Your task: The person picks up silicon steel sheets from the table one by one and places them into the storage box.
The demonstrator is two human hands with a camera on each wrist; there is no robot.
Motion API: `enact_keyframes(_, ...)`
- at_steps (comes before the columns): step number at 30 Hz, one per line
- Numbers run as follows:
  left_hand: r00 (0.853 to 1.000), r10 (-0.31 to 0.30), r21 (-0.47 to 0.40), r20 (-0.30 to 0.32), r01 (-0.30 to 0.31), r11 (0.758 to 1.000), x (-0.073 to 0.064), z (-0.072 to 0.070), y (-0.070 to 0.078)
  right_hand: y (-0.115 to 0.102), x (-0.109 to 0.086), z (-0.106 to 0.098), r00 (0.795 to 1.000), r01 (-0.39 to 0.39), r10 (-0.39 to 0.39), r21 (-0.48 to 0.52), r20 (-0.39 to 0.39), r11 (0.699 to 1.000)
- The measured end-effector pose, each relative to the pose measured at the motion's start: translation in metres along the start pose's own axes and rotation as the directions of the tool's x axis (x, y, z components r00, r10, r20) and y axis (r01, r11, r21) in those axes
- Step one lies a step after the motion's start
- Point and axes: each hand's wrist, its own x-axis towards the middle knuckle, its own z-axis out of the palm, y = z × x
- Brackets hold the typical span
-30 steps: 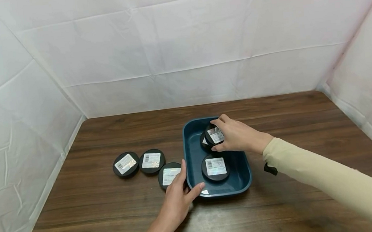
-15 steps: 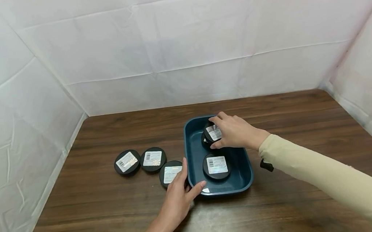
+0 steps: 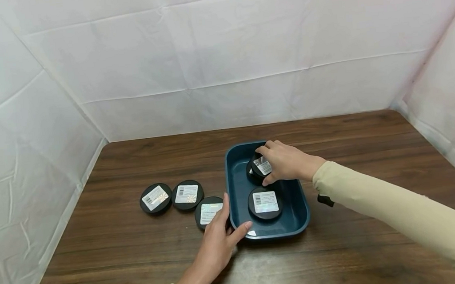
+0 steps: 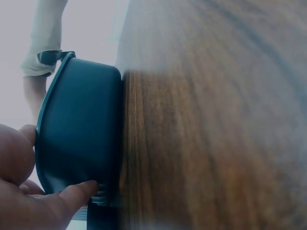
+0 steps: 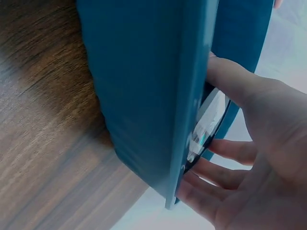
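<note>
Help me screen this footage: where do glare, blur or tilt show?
Head: fairly sharp, with a pale glare patch on the wooden tabletop near the bottom edge; left wrist: sideways, hazy, tabletop blurred at right; right wrist: tilted, with a bright sheen on the disc label.

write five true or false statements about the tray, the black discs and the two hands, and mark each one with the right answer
1. The left hand holds the tray at its near left corner. True.
2. Three discs lie on the wooden table to the left of the tray. True.
3. The right hand is gripping the disc nearest the tray's near edge. False: it grips a disc in the far half, which overlaps another disc.
4. The near disc in the tray has a white label facing up. True.
5. The tray is bright red. False: it is dark blue.
</note>
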Motion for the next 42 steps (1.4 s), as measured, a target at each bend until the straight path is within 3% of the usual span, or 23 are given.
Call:
enact_keyframes(32,1.0,0.016,-0.016,0.006,-0.016,1.0,-0.0018,-0.0011,0.0005,-0.0013,0.0071,0.0014,0.998,0.011,-0.016,0.074,0.068,0.997)
enact_keyframes(42,1.0,0.006,-0.029,0.011,-0.006,1.0,-0.003,-0.0035,0.0008,-0.0023,0.0096,0.0036,0.997,0.042,-0.046,0.08,0.055,0.996)
